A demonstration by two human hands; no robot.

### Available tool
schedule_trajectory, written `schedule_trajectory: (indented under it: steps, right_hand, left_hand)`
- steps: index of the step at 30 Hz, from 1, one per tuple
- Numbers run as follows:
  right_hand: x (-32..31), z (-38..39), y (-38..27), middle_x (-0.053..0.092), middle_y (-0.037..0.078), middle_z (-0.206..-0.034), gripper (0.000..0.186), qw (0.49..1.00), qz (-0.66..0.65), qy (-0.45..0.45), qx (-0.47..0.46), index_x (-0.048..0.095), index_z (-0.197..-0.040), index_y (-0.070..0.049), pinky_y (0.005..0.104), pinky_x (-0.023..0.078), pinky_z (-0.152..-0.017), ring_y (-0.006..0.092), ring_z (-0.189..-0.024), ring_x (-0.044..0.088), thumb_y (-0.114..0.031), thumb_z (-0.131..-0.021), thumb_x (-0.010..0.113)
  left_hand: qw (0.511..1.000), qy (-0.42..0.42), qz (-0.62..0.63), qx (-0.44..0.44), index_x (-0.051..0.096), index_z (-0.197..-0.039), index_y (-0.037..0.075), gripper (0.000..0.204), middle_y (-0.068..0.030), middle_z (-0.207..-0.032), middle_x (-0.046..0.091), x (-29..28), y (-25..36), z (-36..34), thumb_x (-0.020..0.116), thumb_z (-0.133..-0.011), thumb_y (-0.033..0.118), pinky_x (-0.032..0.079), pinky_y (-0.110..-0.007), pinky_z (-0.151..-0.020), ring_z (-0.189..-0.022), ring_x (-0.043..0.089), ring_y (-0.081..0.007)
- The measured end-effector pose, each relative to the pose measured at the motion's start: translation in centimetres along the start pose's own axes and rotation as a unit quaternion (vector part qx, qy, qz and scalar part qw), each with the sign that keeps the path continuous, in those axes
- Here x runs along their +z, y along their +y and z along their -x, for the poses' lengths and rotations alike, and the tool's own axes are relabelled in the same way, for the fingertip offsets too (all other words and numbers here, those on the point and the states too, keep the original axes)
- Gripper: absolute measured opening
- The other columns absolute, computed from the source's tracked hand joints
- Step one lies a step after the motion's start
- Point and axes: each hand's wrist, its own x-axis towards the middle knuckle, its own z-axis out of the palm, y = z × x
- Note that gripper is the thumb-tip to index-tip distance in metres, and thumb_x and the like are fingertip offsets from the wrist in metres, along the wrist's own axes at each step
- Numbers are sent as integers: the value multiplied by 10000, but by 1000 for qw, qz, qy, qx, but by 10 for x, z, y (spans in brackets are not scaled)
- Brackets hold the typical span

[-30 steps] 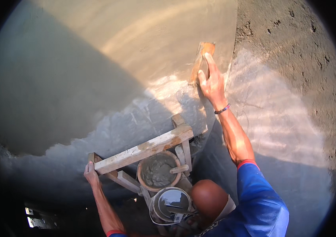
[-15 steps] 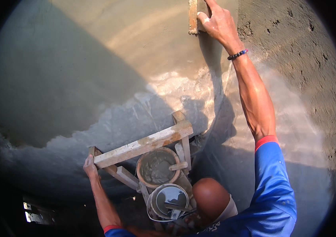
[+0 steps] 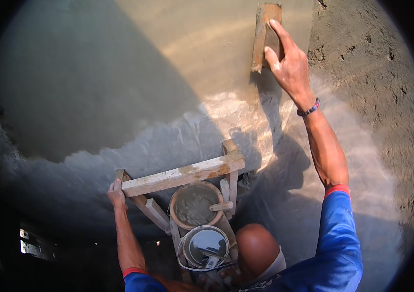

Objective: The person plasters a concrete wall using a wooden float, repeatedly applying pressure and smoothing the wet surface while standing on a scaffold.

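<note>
My right hand [image 3: 290, 68] holds a wooden float [image 3: 260, 39] against the smooth, damp plaster wall [image 3: 187, 48] high in the view, thumb and forefinger on its back. My left hand [image 3: 116, 193] grips the left end of a pale, stained wooden frame [image 3: 182, 177]. Below the frame's crossbar sit a clay-coloured tub of grey mortar [image 3: 192, 207] with a short pale wooden piece across its rim and a bucket of liquid [image 3: 202, 243] with a flat tool lying across it.
Rough, pitted render [image 3: 372, 92] covers the right side, with a paler smooth band [image 3: 348, 160] beside it. My bent knee [image 3: 255, 248] is at the bottom, right of the buckets. The lower left is dark, with small bright openings [image 3: 34, 243].
My right hand and the float rose toward the top edge, then came partway down and right, staying higher than a second ago. My left hand stays on the frame.
</note>
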Motion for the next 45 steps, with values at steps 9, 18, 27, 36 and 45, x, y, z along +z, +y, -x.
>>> schedule_trajectory:
  steps: [9,18,27,36,45]
  right_hand:
    - [65,118,-12,604,199,-1254,598,978,38,-205,18,511,-1425,-204,473,544,-819,408,-975,614,-93,-851,638]
    - [-9,35,-9,656,250,-1065,755,994,-8,-102,-37,331,-1515,-120,505,546,-756,452,-897,659,-121,-842,673]
    - [17,-175,-21,681,221,-1018,541,999,34,3,-13,524,-1353,-57,438,541,-775,380,-895,666,-178,-843,657]
    - [79,145,-55,590,130,-1055,710,920,57,-354,-161,445,-1461,-115,420,522,-762,304,-923,586,-134,-805,716]
    - [14,-174,-37,687,191,-999,392,997,55,-32,-43,620,-1191,-22,397,531,-722,322,-839,660,-246,-876,686]
  left_hand:
    - [999,15,36,-14,706,-1099,-67,356,-62,-922,690,3,22,17,661,-966,259,482,-324,-787,-843,591,-150]
    - [996,23,88,-12,708,-1076,-68,352,-70,-936,698,7,3,2,679,-951,260,481,-332,-794,-852,598,-154]
    - [998,21,56,2,710,-1054,-69,338,-70,-909,697,26,9,14,675,-949,251,482,-335,-785,-837,594,-149]
    - [998,50,-13,41,699,-1053,-88,362,-157,-912,725,27,16,14,677,-930,252,499,-359,-807,-843,638,-204]
    - [997,54,-34,45,697,-1047,-82,380,-175,-914,727,13,8,11,679,-927,278,499,-386,-797,-842,650,-233]
